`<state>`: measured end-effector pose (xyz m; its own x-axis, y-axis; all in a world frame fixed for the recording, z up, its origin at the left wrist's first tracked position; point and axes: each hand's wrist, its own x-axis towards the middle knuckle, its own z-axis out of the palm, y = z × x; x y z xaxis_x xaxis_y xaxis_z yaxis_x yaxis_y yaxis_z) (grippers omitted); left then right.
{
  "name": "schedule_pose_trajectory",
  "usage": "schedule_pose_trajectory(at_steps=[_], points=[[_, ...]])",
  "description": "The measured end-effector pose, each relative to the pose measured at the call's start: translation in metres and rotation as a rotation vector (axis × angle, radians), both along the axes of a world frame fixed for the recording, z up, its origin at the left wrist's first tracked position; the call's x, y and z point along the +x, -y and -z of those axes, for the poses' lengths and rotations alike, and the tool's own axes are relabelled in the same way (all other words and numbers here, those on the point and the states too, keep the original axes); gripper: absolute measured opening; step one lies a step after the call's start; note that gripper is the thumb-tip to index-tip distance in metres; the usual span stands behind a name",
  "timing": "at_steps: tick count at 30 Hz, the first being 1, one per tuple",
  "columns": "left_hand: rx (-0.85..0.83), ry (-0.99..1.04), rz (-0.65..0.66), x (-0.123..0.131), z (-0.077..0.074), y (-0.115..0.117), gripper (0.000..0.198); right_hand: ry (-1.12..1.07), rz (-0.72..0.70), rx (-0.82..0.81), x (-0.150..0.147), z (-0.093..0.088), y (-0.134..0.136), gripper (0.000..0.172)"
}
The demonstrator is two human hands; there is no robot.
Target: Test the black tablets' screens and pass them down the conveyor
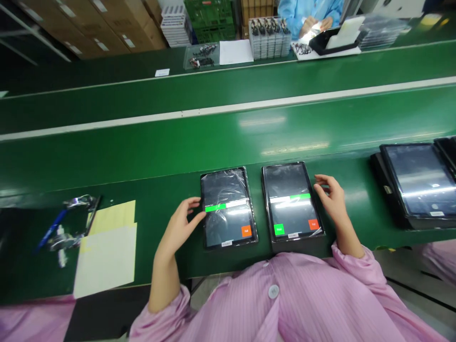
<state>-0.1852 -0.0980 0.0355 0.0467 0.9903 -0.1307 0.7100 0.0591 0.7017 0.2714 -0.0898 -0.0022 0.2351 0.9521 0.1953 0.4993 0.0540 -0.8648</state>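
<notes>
Two tablets lie face up before me on the dark green bench. The left tablet (pixel 228 190) has wrinkled clear film on it and shows a green-and-white bar with an orange box. On the right tablet (pixel 288 183) a similar bar shows, with a green box and an orange box below; it sits on a dark stack or box. My left hand (pixel 180 225) is at the left tablet's left edge, fingers apart and holding nothing. Beside the right tablet's right edge, my right hand (pixel 331 197) hovers with loosely curled, parted fingers, also holding nothing.
More tablets (pixel 420 175) are stacked at the right. At left lie yellow and white papers (pixel 107 256), a blue pen (pixel 52 230) and cables (pixel 66 242). Across the green conveyor (pixel 171 147), a person in blue (pixel 309 14) works near stacked trays (pixel 270 40).
</notes>
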Motion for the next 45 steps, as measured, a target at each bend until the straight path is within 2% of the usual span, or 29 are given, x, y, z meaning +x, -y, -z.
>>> schedule_pose_trajectory(at_steps=[3, 6, 8, 11, 13, 15, 18, 22, 26, 30, 32, 34, 38, 42, 45], points=[[-0.052, 0.168, -0.086, 0.0, 0.03, 0.031, 0.06, 0.026, 0.01, 0.022, 0.0, -0.001, 0.002, 0.024], [0.028, 0.19, -0.158, 0.013, 0.042, 0.044, 0.066, 0.097, 0.028, 0.064, -0.003, -0.005, 0.002, 0.023], [0.091, 0.108, -0.133, 0.026, 0.037, 0.045, 0.063, 0.18, -0.024, 0.112, -0.008, -0.011, 0.004, 0.023], [0.192, -0.164, 0.038, 0.049, 0.018, 0.042, 0.053, 0.308, -0.156, 0.179, -0.017, -0.021, 0.012, 0.024], [0.21, -0.341, 0.146, 0.061, 0.007, 0.039, 0.051, 0.366, -0.215, 0.196, -0.022, -0.026, 0.019, 0.026], [0.204, -0.419, 0.184, 0.066, 0.002, 0.038, 0.055, 0.402, -0.275, 0.181, -0.025, -0.031, 0.028, 0.028], [0.23, -0.36, 0.105, 0.055, 0.006, 0.04, 0.065, 0.456, -0.442, 0.166, -0.03, -0.037, 0.045, 0.03], [0.178, -0.157, 0.045, 0.023, 0.024, 0.05, 0.062, 0.59, -0.673, 0.254, -0.044, -0.039, 0.065, 0.026], [0.128, -0.034, 0.084, 0.006, 0.039, 0.062, 0.065, 0.7, -0.744, 0.303, -0.058, -0.035, 0.072, 0.023], [0.11, -0.076, 0.101, 0.007, 0.037, 0.065, 0.07, 0.679, -0.747, 0.264, -0.053, -0.036, 0.062, 0.024], [0.095, -0.081, 0.11, 0.006, 0.028, 0.058, 0.071, 0.604, -0.642, 0.266, -0.041, -0.038, 0.047, 0.027], [0.067, -0.094, 0.155, 0.007, 0.014, 0.042, 0.068, 0.493, -0.444, 0.222, -0.026, -0.035, 0.026, 0.032], [0.033, -0.259, 0.372, 0.03, -0.015, -0.014, 0.053, 0.152, -0.098, 0.056, -0.005, -0.01, -0.025, 0.042], [0.089, -0.414, 0.563, 0.078, -0.03, -0.073, 0.052, -0.259, -0.045, -0.088, -0.004, 0.021, -0.047, 0.045], [0.09, -0.487, 0.654, 0.107, -0.032, -0.097, 0.043, -0.348, -0.03, -0.066, -0.009, 0.032, -0.043, 0.043]])
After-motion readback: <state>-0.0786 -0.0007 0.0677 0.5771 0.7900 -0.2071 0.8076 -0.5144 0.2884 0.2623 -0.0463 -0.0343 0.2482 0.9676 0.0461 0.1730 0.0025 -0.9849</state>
